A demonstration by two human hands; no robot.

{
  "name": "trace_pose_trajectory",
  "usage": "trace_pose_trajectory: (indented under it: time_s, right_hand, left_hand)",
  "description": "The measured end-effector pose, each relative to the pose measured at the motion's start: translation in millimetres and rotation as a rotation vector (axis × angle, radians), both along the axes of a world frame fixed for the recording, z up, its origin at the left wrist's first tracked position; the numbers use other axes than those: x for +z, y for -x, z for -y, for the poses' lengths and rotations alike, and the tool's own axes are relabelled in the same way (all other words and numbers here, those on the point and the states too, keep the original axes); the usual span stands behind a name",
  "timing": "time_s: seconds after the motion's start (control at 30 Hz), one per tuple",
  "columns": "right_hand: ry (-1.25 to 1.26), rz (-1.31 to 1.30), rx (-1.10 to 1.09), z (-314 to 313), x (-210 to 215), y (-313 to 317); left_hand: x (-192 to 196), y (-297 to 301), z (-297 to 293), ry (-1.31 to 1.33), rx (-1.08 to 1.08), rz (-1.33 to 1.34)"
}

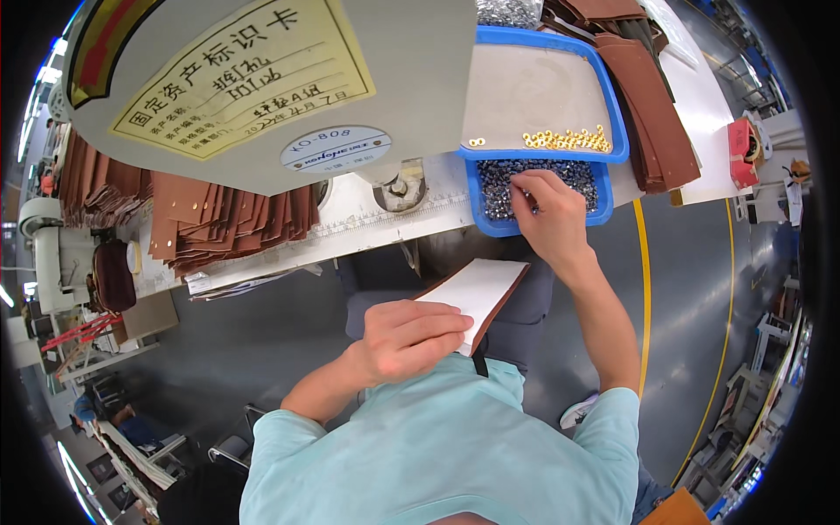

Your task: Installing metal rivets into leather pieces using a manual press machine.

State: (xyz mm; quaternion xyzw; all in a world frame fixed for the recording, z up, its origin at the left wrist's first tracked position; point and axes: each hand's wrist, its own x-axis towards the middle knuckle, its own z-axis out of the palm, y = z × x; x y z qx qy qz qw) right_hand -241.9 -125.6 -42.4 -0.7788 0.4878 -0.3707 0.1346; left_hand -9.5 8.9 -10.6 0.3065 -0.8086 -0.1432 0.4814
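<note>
Over my lap, my left hand (409, 339) is closed on a leather piece (481, 293), brown along one edge with its white face up. My right hand (556, 214) reaches into the front blue tray (503, 229), thumb and fingers pinched among small shiny dark metal pieces (497, 194). Whatever lies between those fingertips is too small to make out. Directly behind sits a larger blue tray (618, 96) with a pale bottom, where gold ring-shaped eyelets (573, 139) lie in a row near the front edge.
A big pale machine (420, 79) with labels rises close at the left front. Stacks of brown leather pieces (236, 219) lie on the bench (376, 227) to its left. More brown leather strips (652, 131) hang over the right side, near a red box (744, 153).
</note>
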Motion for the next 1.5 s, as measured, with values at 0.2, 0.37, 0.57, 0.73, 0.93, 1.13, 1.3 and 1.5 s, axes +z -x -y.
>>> trace_pose_trajectory:
  time_s: [0.2, 0.37, 0.57, 0.73, 0.93, 1.13, 1.3, 1.5]
  right_hand:
    - [0.083, -0.017, 0.000, -2.7, -3.3, 9.3]
    - [-0.112, 0.160, -0.030, -25.3, 19.1, 6.2]
    - [-0.853, 0.493, 0.481, -80.1, 61.2, -2.5]
    - [-1.097, 0.677, 0.585, -91.5, 63.2, -1.0]
    - [-1.138, 0.654, 0.574, -98.1, 64.5, 2.2]
    - [-1.084, 0.564, 0.598, -99.4, 62.7, 6.6]
    - [-1.094, 0.575, 0.561, -105.6, 61.8, 5.3]
    - [-1.110, 0.540, 0.575, -102.3, 62.9, 7.1]
  left_hand:
    - [0.4, 0.8, 0.5, 0.022, -0.017, -0.008]
    - [-1.9, 0.5, -0.7, 0.010, -0.039, -0.026]
    - [-0.4, -1.9, -1.8, -0.024, -0.105, -0.022]
    - [-0.5, 1.2, -1.8, 0.077, -0.111, -0.024]
    - [-3.2, 1.6, -7.8, 0.074, -0.080, -0.010]
    - [4.1, -2.2, -8.3, -0.062, -0.151, 0.048]
    - [3.5, -0.1, -10.0, -0.115, -0.160, 0.071]
    - [2.0, 0.7, -12.0, -0.099, -0.127, 0.072]
